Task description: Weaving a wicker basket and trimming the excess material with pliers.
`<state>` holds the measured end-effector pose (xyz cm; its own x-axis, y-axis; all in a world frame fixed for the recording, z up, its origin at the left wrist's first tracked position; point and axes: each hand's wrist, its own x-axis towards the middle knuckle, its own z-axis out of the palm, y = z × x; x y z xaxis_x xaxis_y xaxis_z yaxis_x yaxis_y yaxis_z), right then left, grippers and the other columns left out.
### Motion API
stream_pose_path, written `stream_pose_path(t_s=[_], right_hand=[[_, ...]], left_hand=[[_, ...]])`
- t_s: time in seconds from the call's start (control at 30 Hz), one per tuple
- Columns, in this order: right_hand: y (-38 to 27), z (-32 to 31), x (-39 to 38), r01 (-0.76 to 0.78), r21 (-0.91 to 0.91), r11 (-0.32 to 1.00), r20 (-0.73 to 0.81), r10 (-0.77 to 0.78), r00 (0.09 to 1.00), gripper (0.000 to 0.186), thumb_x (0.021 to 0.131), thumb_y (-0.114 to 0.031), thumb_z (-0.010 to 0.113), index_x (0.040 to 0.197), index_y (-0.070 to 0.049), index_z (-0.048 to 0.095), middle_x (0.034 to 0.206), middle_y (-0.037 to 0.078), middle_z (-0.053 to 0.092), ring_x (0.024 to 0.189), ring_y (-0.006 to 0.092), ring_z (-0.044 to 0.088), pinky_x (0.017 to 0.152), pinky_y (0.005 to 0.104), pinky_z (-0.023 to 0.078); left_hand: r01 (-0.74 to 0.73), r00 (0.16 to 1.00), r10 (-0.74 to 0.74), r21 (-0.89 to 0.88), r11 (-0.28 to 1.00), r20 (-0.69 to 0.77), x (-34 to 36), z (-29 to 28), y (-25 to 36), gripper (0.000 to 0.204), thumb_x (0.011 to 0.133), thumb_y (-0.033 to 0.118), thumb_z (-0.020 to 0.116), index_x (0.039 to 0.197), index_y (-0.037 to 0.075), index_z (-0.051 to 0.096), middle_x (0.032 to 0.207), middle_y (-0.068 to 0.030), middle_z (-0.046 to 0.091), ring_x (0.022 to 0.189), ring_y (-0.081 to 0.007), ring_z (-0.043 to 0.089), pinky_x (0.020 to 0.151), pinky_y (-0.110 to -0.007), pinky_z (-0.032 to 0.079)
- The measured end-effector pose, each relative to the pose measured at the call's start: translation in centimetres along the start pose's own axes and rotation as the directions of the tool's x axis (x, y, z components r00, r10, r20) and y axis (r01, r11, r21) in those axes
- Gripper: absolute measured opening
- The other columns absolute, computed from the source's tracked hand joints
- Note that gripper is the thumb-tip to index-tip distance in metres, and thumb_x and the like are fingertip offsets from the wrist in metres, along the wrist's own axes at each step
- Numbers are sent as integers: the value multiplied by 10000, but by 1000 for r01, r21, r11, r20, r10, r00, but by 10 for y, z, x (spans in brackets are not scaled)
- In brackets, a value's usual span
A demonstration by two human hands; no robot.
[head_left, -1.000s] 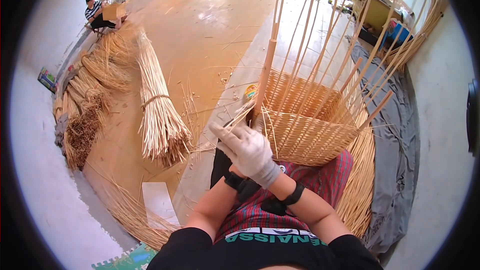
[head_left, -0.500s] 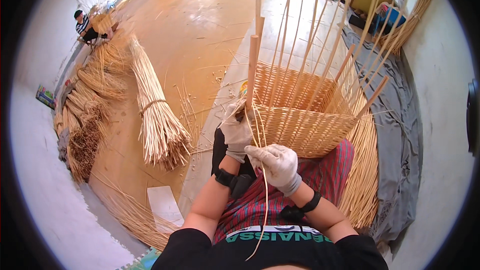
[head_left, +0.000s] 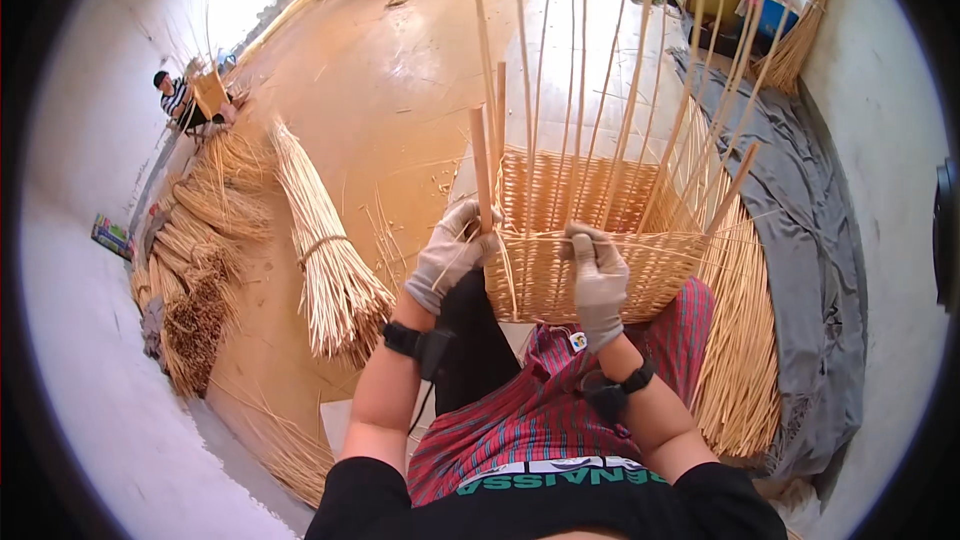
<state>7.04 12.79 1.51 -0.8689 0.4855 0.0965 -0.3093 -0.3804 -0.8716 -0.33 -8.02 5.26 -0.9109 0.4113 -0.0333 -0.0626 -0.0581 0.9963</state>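
A partly woven wicker basket [head_left: 650, 265] rests in front of my lap, tall thin stakes rising from its walls and thicker posts at its corners. My gloved left hand [head_left: 452, 255] is closed around the foot of the near left corner post [head_left: 481, 165]. Along the top of the front wall, my gloved right hand [head_left: 601, 285] pinches a thin wicker strand [head_left: 540, 235], which runs left toward that post. Another loose strand end [head_left: 509, 275] hangs down the front wall beside my left hand. My left fingertips are partly hidden behind the post.
A tied bundle of peeled rods [head_left: 325, 250] lies to the left, with darker bundles [head_left: 195, 280] by the wall. More rods [head_left: 745, 340] lie right of the basket beside a grey cloth [head_left: 815, 290]. Another person [head_left: 180, 100] sits at the far left. Offcuts litter the floor.
My right hand has moved right and up to the basket's front wall, taking the strand from over my lap to along the rim. My left hand stays at the corner post.
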Motion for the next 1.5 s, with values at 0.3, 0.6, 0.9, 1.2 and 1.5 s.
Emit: stream_pose_path(t_s=[0.3,0.6,0.9,1.2,1.5], right_hand=[[-56,62,62,692,-160,704,343,-617,708,464,1017,-8,578,1475,-25,510,1351,137,671,1112,236,712,876,352,589],[-58,-11,60,679,-685,264,469,-553,689,516,965,-14,619,1467,-108,536,1237,109,697,1177,242,679,915,333,572],[-59,-184,25,257,-372,892,372,-111,922,471,945,7,573,1393,-123,638,1131,165,711,911,288,713,795,390,572],[-88,-514,-233,-740,-666,-96,-732,279,622,407,944,-393,628,1240,-128,717,1230,165,727,1138,358,686,997,436,544],[100,-480,-377,-299,-896,-328,-430,477,766,372,938,-502,626,1134,-216,763,1223,81,716,1140,289,674,944,438,547]], left_hand=[[-191,921,269,275,942,-283,4,29,-35,228,951,118,779,1083,79,598,859,42,567,706,-44,490,616,-220,433],[-153,863,498,896,416,-84,-18,139,-33,714,844,118,794,1498,197,517,1406,-193,528,1251,-377,598,948,-455,562],[-77,944,330,986,147,25,-4,145,-33,670,879,63,690,1517,202,537,1478,-65,585,1302,-315,531,1069,-417,471],[-182,931,347,967,176,112,30,114,-47,680,889,113,762,1518,182,514,1372,-202,530,1258,-393,553,1065,-460,455],[-280,890,377,960,5,257,17,104,-41,587,928,145,667,1488,65,513,1449,-189,562,1363,-372,493,1169,-469,389]])
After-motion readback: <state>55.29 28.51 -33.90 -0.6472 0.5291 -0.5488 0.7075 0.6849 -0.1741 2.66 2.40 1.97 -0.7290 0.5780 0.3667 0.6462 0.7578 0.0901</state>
